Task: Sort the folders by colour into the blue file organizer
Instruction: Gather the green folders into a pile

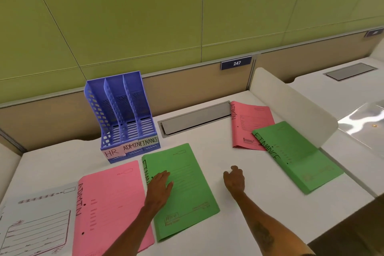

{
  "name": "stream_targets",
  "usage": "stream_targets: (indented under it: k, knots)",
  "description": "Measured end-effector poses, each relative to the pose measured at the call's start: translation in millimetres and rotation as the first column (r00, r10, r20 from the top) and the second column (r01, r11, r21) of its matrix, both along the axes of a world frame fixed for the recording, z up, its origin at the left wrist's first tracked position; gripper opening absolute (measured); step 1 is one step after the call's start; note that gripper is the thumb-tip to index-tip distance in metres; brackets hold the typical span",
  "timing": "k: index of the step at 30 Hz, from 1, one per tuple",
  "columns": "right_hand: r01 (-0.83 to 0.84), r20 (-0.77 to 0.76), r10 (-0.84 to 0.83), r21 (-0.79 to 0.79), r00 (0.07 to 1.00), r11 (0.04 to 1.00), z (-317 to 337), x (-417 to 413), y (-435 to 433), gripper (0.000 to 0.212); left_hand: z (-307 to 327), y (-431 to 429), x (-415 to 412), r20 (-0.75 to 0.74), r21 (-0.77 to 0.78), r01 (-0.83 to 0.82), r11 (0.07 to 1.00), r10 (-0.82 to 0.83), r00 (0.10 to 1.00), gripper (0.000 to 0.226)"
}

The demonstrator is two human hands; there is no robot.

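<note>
The blue file organizer (pixel 122 114) stands at the back left of the white desk, its three slots labelled HR, ADMIN and FINANCE and holding nothing. In front of it lie a pale blue folder (pixel 35 220), a pink ADMIN folder (pixel 112 203) and a green FINANCE folder (pixel 187 197). My left hand (pixel 160 187) rests flat on the left edge of this green folder. My right hand (pixel 234 178) hovers over bare desk, fingers loosely curled, holding nothing. At the right lie a second pink folder (pixel 251 122) and, partly over it, a second green folder (pixel 295 156).
A grey cable hatch (pixel 195 120) is set into the desk behind the folders. A white curved divider (pixel 291 102) borders the desk on the right, with a neighbouring desk beyond. A tan partition with a "247" plate (pixel 236 63) and a green wall stand behind.
</note>
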State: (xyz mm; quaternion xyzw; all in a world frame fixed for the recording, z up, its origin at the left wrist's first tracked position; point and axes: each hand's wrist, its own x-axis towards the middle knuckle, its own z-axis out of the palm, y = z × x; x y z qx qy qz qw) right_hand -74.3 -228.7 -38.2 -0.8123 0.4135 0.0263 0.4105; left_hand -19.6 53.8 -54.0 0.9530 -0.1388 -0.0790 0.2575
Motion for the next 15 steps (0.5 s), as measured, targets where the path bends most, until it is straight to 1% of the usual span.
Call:
stream_targets:
  k: [2, 5, 7, 8, 9, 11, 12, 13, 15]
  knots:
    - [0.055, 0.019, -0.055, 0.004, 0.998, 0.998, 0.0, -4.5, -12.7, 0.046, -1.4, -11.3, -0.7, 0.004, 0.017, 0.033, 0.999, -0.034, 0.999, 0.050]
    - [0.199, 0.075, -0.201, 0.023, 0.977, 0.980, -1.8, -12.1, -32.4, 0.050, -0.1, -28.3, -3.4, 0.015, 0.033, 0.070, 0.997, -0.070, 0.997, 0.050]
    - [0.332, 0.113, -0.337, 0.067, 0.935, 0.941, -1.5, -18.4, -46.9, 0.053, 0.4, -37.0, -4.4, 0.017, 0.031, 0.089, 0.996, -0.090, 0.996, 0.049]
    - [0.413, 0.128, -0.425, 0.106, 0.896, 0.904, -1.0, -21.7, -54.9, 0.053, 0.7, -40.6, -4.9, 0.014, 0.029, 0.098, 0.995, -0.099, 0.995, 0.048]
    - [0.507, 0.134, -0.526, 0.154, 0.840, 0.848, -0.1, -25.9, -63.7, 0.052, 0.9, -44.0, -5.4, 0.010, 0.026, 0.106, 0.994, -0.106, 0.994, 0.048]
    - [0.683, 0.122, -0.728, 0.271, 0.675, 0.678, 3.9, -34.7, -81.9, 0.051, 1.9, -50.2, -6.7, -0.002, 0.019, 0.110, 0.994, -0.110, 0.994, 0.047]
    - [0.741, 0.113, -0.800, 0.320, 0.589, 0.590, 6.7, -39.8, -90.7, 0.051, 2.6, -53.0, -7.3, -0.010, 0.017, 0.113, 0.993, -0.113, 0.994, 0.046]
    - [0.779, 0.105, -0.850, 0.357, 0.516, 0.516, 9.5, -45.4, -98.9, 0.051, 2.9, -55.4, -7.8, -0.017, 0.020, 0.120, 0.993, -0.119, 0.993, 0.045]
    - [0.820, 0.104, -0.909, 0.399, 0.405, 0.411, 12.2, -57.1, -115.3, 0.053, 2.5, -59.2, -8.6, -0.028, 0.031, 0.136, 0.990, -0.135, 0.990, 0.045]
